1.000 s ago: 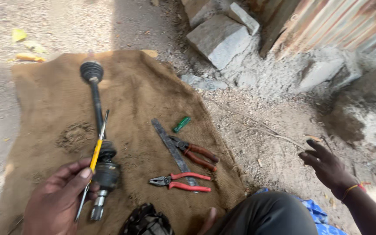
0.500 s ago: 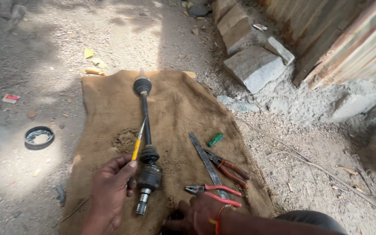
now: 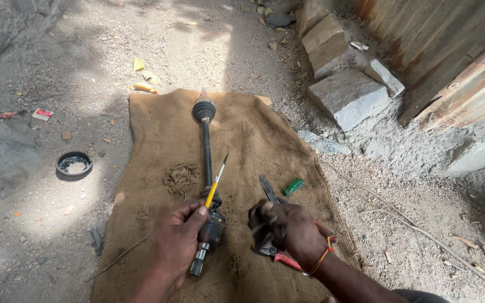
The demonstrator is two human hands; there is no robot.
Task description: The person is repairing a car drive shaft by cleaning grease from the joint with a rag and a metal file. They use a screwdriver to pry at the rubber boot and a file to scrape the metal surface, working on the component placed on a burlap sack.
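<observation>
A long black drive shaft [image 3: 206, 151] with rubber boots lies lengthwise on a brown burlap sack [image 3: 152, 140]. My left hand [image 3: 178, 238] rests on its near joint and holds a yellow-handled screwdriver [image 3: 214, 188] that points away from me. Just to the right, my right hand [image 3: 298, 233] is closed around a dark, greasy part [image 3: 262, 216] lifted just above the sack. Red-handled pliers [image 3: 279, 259] lie under that hand, mostly hidden. A grey flat tool [image 3: 268, 188] and a small green object [image 3: 293, 186] lie beyond it.
Stone blocks [image 3: 346, 92] and a rusty corrugated metal wall [image 3: 456, 62] stand at the upper right. A round black lid [image 3: 74, 164] lies on the dirt left of the sack. Yellow scraps [image 3: 141, 73] lie beyond the sack. Thin sticks [image 3: 416, 230] cross the ground at right.
My right hand came in from the far right and picked up the dark part near the pliers. My left hand stayed on the shaft's joint with the screwdriver. The view shifted left.
</observation>
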